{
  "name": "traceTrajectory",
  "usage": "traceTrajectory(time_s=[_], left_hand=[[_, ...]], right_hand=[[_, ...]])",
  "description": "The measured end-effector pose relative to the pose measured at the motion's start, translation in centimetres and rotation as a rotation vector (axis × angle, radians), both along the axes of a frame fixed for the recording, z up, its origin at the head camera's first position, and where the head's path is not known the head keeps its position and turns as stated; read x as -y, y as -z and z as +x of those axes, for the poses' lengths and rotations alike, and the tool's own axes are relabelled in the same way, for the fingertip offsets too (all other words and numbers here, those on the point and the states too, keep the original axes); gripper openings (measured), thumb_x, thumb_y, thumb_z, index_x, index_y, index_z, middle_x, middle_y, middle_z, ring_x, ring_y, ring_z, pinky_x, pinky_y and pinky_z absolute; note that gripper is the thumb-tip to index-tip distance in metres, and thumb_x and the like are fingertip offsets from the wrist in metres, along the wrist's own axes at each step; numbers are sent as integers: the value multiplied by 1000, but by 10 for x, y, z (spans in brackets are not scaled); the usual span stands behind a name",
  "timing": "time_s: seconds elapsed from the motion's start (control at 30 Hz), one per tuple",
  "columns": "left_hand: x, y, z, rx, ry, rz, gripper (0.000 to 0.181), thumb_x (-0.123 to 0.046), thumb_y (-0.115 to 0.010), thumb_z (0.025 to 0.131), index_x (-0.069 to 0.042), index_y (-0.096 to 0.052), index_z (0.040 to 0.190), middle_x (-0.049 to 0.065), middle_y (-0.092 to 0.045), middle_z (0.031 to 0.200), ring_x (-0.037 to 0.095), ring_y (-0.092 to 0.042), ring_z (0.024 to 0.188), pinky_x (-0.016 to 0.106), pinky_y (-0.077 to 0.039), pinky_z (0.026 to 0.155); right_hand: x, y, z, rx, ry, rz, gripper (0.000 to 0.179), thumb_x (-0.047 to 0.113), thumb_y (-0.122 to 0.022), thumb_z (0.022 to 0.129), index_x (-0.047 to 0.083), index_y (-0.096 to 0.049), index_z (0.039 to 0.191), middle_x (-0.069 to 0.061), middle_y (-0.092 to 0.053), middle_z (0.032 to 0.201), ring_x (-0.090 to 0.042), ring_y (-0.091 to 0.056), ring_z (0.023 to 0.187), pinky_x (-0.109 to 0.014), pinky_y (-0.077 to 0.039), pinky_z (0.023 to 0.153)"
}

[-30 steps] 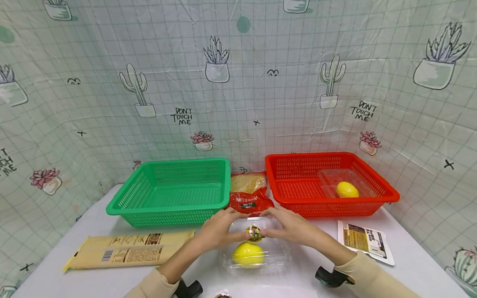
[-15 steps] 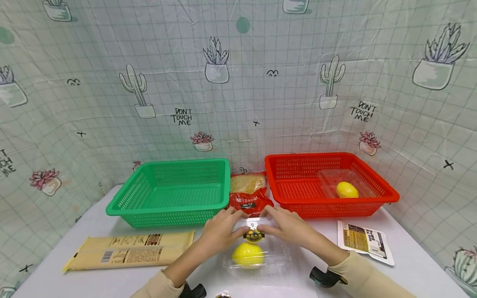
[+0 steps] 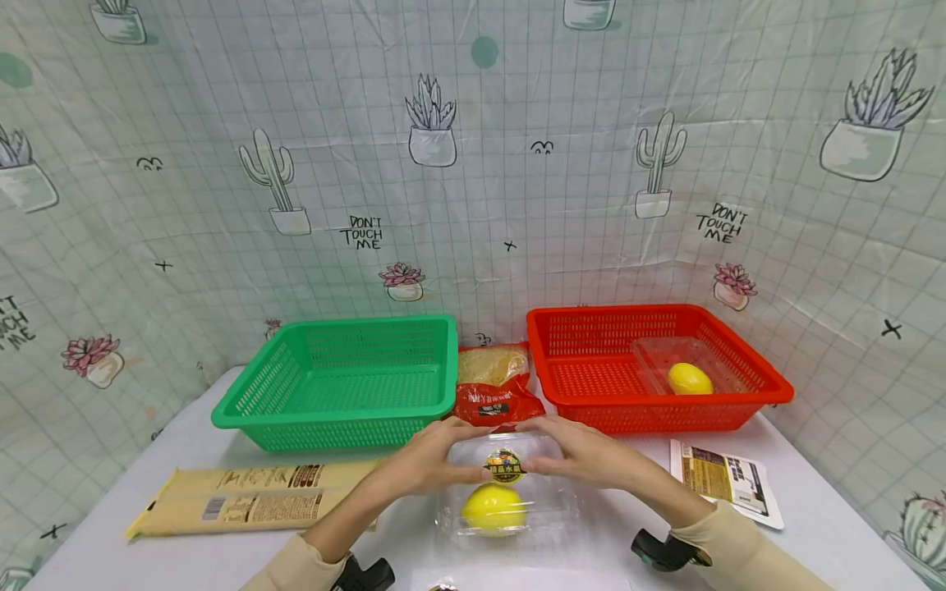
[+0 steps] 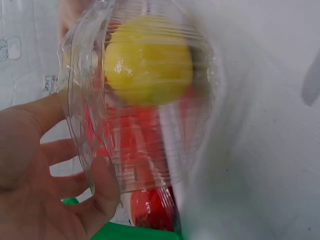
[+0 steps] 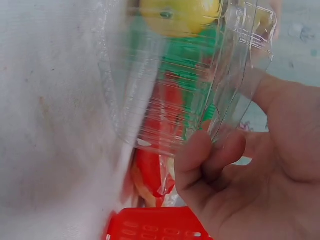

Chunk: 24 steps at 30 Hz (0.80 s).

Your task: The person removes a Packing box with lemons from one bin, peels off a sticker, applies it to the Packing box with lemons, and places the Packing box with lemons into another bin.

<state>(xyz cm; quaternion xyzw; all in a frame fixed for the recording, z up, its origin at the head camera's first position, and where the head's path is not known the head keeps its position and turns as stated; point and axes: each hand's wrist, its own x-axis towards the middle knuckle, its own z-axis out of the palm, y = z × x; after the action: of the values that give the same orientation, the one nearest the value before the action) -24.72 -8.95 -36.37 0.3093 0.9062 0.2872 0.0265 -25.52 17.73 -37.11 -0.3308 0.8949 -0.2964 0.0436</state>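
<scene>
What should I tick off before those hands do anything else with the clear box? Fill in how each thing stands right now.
1. Left hand holding the clear box: ok, fingers at its edge.
2. Right hand holding it too: ok, on the opposite side.
3. Yellow fruit inside the box: ok.
4. Box fastened all round: cannot tell; the see-through edges are hard to read.
5. Space in the red basket, if the box goes there: seems ok; bare floor shows left of the second box.
6. Way straight ahead for sliding: not ok, I'd say; a red packet lies just beyond.
</scene>
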Motion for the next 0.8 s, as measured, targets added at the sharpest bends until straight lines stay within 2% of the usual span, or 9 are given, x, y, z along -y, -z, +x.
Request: traceTrajectory(time_s=[0.13, 0.23, 0.3, 0.37, 0.4, 0.5, 0.63, 0.73, 0.8], left_hand=[[5, 1, 3, 31, 0, 32, 60, -42, -70, 89, -12, -56, 139, 14, -55, 138, 34, -51, 125, 59, -44, 100], [10, 1, 6, 44, -17, 65, 62, -42, -68, 91, -8, -53, 140, 17, -48, 146, 39, -46, 133, 65, -40, 103], [14, 1, 8, 46, -37, 73, 64, -43, -66, 91, -6, -52, 141, 18, -44, 149, 41, -43, 136, 68, -37, 105], [19, 1, 10, 48, -48, 75, 65, -43, -65, 92, -4, -50, 142, 20, -43, 150, 44, -41, 137, 69, -35, 105], [22, 1, 11, 53, -56, 76, 65, -43, -64, 93, -3, -49, 143, 20, -43, 150, 44, -41, 137, 69, -35, 105], [30, 2, 12, 65, -73, 85, 66, -43, -63, 94, -3, -48, 143, 23, -45, 148, 45, -43, 135, 67, -37, 105], [39, 4, 9, 157, -58, 151, 64, -38, -62, 95, -1, -45, 145, 26, -49, 142, 33, -68, 103, 49, -54, 92], [41, 5, 5, 223, -35, 193, 63, -34, -61, 97, 1, -43, 145, 27, -53, 138, 25, -71, 77, 37, -58, 79], [42, 5, 3, 240, -27, 210, 61, -31, -61, 97, 3, -43, 144, 28, -55, 137, 27, -72, 77, 35, -59, 78]], right_hand=[[-2, -1, 4, 20, 33, -6, 59, 46, -62, 93, 13, -51, 141, -15, -53, 143, -46, -48, 129, -68, -41, 100], [-6, -4, 7, 5, 57, 0, 57, 47, -62, 93, 15, -53, 140, -13, -59, 127, -25, -60, 100, -46, -55, 84], [-11, -8, 10, -5, 67, 1, 56, 46, -63, 93, 15, -55, 139, -10, -59, 114, -16, -58, 87, -32, -54, 71], [-17, -12, 13, 3, 86, 1, 55, 45, -64, 93, 14, -55, 138, -8, -56, 107, -9, -50, 75, -24, -47, 58], [-20, -15, 14, 16, 97, 0, 55, 44, -64, 92, 14, -55, 138, -9, -56, 106, -8, -50, 74, -22, -47, 56], [-29, -21, 19, 95, 126, 3, 60, 41, -67, 91, 9, -53, 139, -12, -60, 118, -10, -55, 75, -23, -51, 55], [-35, -20, 25, 227, 80, -14, 68, 37, -68, 91, 0, -46, 143, -11, -68, 112, -19, -62, 67, -28, -55, 53], [-38, -16, 29, 293, 21, -48, 73, 34, -68, 92, -6, -38, 146, -8, -71, 102, -21, -65, 62, -31, -55, 51], [-39, -14, 31, 316, 5, -66, 78, 33, -68, 92, -7, -33, 148, -7, -71, 101, -21, -66, 61, -32, -55, 51]])
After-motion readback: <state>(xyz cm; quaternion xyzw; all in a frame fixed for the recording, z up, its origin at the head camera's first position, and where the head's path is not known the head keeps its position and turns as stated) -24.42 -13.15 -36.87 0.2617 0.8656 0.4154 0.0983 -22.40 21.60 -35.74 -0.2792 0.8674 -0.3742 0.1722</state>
